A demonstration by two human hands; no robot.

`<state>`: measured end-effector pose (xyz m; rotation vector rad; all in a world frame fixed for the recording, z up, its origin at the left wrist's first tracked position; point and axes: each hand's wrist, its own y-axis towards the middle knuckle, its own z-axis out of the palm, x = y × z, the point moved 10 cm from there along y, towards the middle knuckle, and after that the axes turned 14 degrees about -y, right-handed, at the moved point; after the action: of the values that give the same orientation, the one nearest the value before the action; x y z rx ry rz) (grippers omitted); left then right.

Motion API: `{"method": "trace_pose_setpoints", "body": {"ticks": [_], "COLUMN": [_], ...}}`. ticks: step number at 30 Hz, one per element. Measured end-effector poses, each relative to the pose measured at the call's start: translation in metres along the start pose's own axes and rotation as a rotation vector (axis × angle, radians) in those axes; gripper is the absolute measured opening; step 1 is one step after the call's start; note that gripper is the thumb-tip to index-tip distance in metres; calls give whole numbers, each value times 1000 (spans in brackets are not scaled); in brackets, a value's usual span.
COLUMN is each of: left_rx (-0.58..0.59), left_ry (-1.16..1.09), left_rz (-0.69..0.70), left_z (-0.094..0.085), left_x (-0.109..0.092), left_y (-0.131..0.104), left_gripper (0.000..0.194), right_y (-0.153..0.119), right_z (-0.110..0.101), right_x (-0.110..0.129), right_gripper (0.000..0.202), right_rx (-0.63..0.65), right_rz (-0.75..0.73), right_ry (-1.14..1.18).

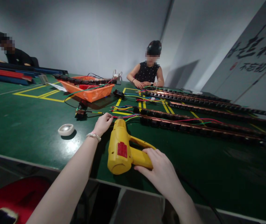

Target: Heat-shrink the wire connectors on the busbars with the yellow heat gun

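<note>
My right hand [158, 163] is closed around the handle of a yellow heat gun [119, 149]. Its nozzle points away from me, toward coloured wires [130, 117] at the end of a long black strip with copper-coloured bars [170, 124]. My left hand [103, 124] is closed beside the nozzle, its fingers pinched at the ends of these wires. A red wire end shows between the fingertips and the nozzle. A bracelet circles the left wrist. To the left lies a small white dish [66, 129].
An orange basket [93, 94] holding black strips stands behind my left hand. More strips [205, 109] lie along the right of the green table [35, 124]. A co-worker [148, 73] sits across; another person [18, 57] sits far left. A dark cord [198, 189] runs near my right arm.
</note>
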<state>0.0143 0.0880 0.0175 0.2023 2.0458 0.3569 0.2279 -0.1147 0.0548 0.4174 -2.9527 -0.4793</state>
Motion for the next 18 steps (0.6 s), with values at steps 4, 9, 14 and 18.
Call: {"method": "trace_pose_setpoints", "body": {"ticks": [4, 9, 14, 18], "left_rx": [28, 102, 145, 159], "left_ry": [87, 135, 59, 22], "left_rz": [-30, -28, -13, 23], "left_z": [3, 8, 12, 12], "left_x": [0, 0, 1, -1], "left_y": [-1, -1, 0, 0], "left_gripper": [21, 22, 21, 23], "right_y": [-3, -5, -7, -9], "right_z": [-2, -2, -5, -4], "right_x": [-6, -21, -36, -40], "right_gripper": [40, 37, 34, 35], "right_rx": [-2, -12, -76, -74], "right_rz": [12, 64, 117, 138], "right_ry": [-8, -43, -103, -134]}}
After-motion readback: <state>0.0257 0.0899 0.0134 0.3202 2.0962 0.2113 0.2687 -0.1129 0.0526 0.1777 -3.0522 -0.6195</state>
